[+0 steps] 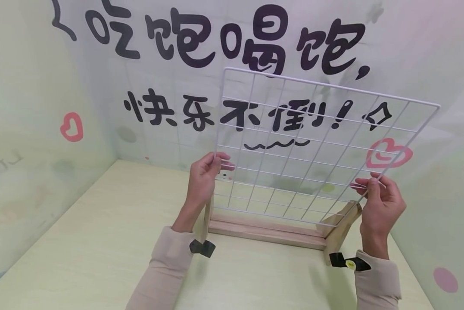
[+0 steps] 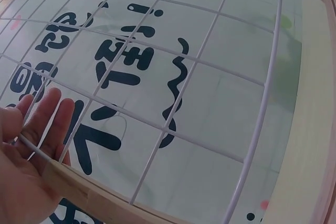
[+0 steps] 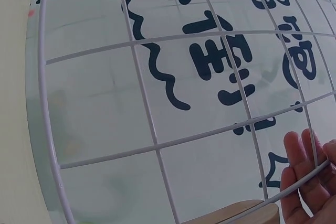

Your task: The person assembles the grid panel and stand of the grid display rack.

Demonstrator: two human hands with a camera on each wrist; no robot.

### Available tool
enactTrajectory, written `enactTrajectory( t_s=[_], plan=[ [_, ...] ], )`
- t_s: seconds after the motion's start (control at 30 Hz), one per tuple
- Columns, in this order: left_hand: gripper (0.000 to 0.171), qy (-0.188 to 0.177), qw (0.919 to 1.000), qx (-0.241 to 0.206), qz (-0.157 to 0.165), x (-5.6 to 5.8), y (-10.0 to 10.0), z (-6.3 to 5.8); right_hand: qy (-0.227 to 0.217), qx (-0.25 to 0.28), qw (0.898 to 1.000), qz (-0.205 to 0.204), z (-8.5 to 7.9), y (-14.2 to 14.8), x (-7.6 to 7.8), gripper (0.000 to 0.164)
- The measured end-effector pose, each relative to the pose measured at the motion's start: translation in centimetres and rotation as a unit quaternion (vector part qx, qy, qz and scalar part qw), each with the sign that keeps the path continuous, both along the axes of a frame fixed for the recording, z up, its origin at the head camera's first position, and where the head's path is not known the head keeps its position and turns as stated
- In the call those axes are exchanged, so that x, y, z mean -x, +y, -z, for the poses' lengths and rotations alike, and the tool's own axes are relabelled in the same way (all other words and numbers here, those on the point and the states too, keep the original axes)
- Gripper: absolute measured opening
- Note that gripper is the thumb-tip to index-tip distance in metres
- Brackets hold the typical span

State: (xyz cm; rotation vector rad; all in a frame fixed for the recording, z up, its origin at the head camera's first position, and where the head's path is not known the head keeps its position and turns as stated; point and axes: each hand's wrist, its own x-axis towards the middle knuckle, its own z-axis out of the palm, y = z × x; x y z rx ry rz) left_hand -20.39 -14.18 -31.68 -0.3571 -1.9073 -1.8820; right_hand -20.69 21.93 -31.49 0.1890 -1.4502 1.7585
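A white wire grid panel (image 1: 316, 84) stands tilted in front of me, its lower edge over a wooden stand (image 1: 266, 236). My left hand (image 1: 203, 178) pinches the panel's left side wire between thumb and fingers. On the opposite side, my right hand (image 1: 384, 204) holds the right side wire, with fingertips reaching behind the mesh. The stand has a crossbar between two upright side pieces; its right side piece (image 1: 342, 232) overlaps the panel's lower right corner. In the left wrist view, a wooden edge (image 2: 86, 195) runs beside the left hand.
The stand rests on a pale wooden table (image 1: 111, 224). Behind it rises a light wall sheet (image 1: 200, 82) with large black characters and pink hearts. Dark wrist straps (image 1: 202, 248) sit at both beige sleeves (image 1: 166, 262).
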Motion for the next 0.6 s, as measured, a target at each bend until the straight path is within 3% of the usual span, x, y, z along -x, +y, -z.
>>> enactTrajectory(
  t_s=[0.23, 0.6],
  plan=[
    [0.023, 0.001, 0.9999, -0.011, 0.004, 0.12, -0.05, 0.14, 0.015, 0.024, 1.0, -0.014, -0.06, -0.03, 0.05, 0.018],
    [0.024, -0.012, 0.9997, -0.019, 0.008, -0.13, -0.34, 0.65, 0.0, 0.008, 1.0, 0.002, 0.34, -0.21, 0.03, 0.019]
  ],
)
